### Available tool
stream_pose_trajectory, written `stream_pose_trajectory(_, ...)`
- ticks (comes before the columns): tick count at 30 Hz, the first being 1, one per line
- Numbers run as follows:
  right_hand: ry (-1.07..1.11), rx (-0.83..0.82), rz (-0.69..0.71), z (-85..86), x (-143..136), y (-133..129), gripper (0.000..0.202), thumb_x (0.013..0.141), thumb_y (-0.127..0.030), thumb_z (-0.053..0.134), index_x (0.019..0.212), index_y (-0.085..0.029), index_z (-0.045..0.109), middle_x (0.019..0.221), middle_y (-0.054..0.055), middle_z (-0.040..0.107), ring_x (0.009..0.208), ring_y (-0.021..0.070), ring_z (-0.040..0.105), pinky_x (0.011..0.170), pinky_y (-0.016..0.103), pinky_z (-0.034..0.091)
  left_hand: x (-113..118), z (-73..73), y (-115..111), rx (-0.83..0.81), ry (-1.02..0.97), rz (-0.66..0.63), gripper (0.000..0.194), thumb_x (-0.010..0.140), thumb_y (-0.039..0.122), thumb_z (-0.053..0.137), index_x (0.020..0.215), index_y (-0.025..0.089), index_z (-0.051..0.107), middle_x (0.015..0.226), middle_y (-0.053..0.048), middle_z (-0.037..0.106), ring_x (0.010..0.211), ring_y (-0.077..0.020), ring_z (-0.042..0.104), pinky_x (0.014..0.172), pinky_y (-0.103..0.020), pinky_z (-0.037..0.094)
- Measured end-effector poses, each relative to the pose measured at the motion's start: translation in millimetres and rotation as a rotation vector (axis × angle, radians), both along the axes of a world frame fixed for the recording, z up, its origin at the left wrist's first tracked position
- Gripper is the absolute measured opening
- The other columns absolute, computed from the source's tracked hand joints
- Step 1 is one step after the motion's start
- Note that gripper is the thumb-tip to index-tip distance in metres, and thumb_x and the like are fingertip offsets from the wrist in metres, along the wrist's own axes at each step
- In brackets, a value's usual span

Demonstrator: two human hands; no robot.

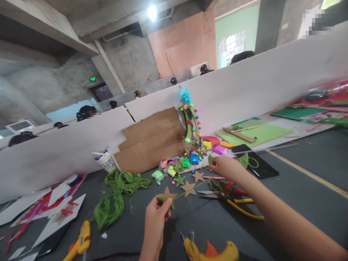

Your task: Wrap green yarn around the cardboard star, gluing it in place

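My left hand pinches a cardboard star partly wound with green yarn. From that star a strand of green yarn stretches right and up to my right hand, whose fingers are closed with a bit of green at the tips. Between the hands lie two bare cardboard stars and a small green star. Scissors with red handles rest below my right forearm, beside yellow-handled scissors. A loose hank of green yarn lies to the left.
Two yellow glue guns lie at the front edge. Behind the stars stand a decorated green piece with pompoms and a cardboard sheet. A paper cup, a black phone-like slab and white partitions surround the work area.
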State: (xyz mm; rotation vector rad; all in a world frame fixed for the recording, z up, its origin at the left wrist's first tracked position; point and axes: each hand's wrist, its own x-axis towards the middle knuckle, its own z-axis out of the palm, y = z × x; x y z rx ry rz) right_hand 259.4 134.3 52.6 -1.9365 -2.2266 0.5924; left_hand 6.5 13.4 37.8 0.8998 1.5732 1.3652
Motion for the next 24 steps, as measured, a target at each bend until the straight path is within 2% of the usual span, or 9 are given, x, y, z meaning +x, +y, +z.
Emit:
stream_pose_trajectory(5,-0.043,0.010,-0.027,2.4,25.3,14.0,0.027,0.092,-0.030,0.055,0.117,-0.017,0.055,0.118,0.008,0.057,0.096,0.0214,0.060,0.080,0.041,0.051,9.2,-9.3,-6.5,-0.006,0.019,0.058,0.020,0.058,0.028,0.076,0.059,0.015,0.062,0.044,0.007,0.052,0.037,-0.0066,0.041,0.040,-0.017,0.028)
stream_pose_trajectory(9,-0.027,0.007,0.008,-0.5,42.3,21.0,0.027,0.093,-0.030,0.055,0.116,-0.017,0.056,0.117,0.008,0.058,0.096,0.0212,0.060,0.080,0.040,0.052,21.5,-16.3,-5.5,-0.026,0.022,0.083,0.019,0.058,0.028,0.076,0.060,0.015,0.063,0.040,0.008,0.048,0.036,-0.0064,0.039,0.040,-0.017,0.025)
stream_pose_trajectory(12,-0.032,0.028,0.030,-1.0,42.1,20.4,0.027,0.093,-0.030,0.055,0.116,-0.017,0.056,0.117,0.008,0.058,0.095,0.0210,0.061,0.079,0.040,0.052,26.1,-18.6,-1.3,-0.033,0.012,0.094,0.019,0.059,0.029,0.075,0.061,0.015,0.061,0.043,0.007,0.050,0.037,-0.0069,0.041,0.041,-0.018,0.028)
stream_pose_trajectory(15,-0.050,0.135,0.079,6.4,31.4,10.5,0.028,0.092,-0.030,0.055,0.116,-0.016,0.055,0.117,0.008,0.058,0.096,0.0214,0.060,0.080,0.041,0.051,23.9,-17.2,3.7,-0.027,0.002,0.081,0.020,0.058,0.029,0.076,0.063,0.015,0.061,0.046,0.007,0.053,0.040,-0.0072,0.043,0.042,-0.018,0.029)
stream_pose_trajectory(17,-0.040,0.230,0.193,10.9,19.2,-7.7,0.021,0.092,-0.027,0.055,0.107,-0.014,0.060,0.111,0.009,0.061,0.095,0.0211,0.060,0.081,0.039,0.049,20.2,-15.3,5.6,-0.025,-0.002,0.071,0.021,0.058,0.028,0.076,0.062,0.015,0.061,0.045,0.007,0.052,0.039,-0.0068,0.042,0.042,-0.018,0.030)
stream_pose_trajectory(19,-0.006,0.276,0.384,7.1,3.3,-38.1,0.010,0.084,-0.017,0.058,0.089,-0.015,0.067,0.088,0.008,0.068,0.079,0.0195,0.064,0.067,0.029,0.048,16.1,-13.9,6.0,-0.016,-0.003,0.060,0.021,0.058,0.028,0.076,0.063,0.015,0.060,0.045,0.007,0.052,0.039,-0.0065,0.042,0.041,-0.018,0.029)
stream_pose_trajectory(22,0.040,0.327,0.686,-22.3,-23.9,-96.4,0.009,0.068,-0.017,0.071,0.075,-0.022,0.069,0.072,0.001,0.068,0.063,0.0166,0.063,0.050,0.025,0.040,11.6,-14.6,5.1,-0.009,0.000,0.045,0.020,0.060,0.028,0.076,0.065,0.015,0.061,0.045,0.007,0.052,0.040,-0.0065,0.042,0.041,-0.017,0.028)
stream_pose_trajectory(24,0.064,0.432,0.799,-52.4,-41.3,-130.7,0.004,0.068,-0.019,0.072,0.070,-0.020,0.068,0.073,0.002,0.069,0.061,0.0190,0.063,0.042,0.028,0.033,10.2,-17.4,4.6,-0.010,0.002,0.030,0.019,0.063,0.028,0.075,0.066,0.015,0.061,0.046,0.007,0.053,0.040,-0.0065,0.043,0.041,-0.017,0.029)
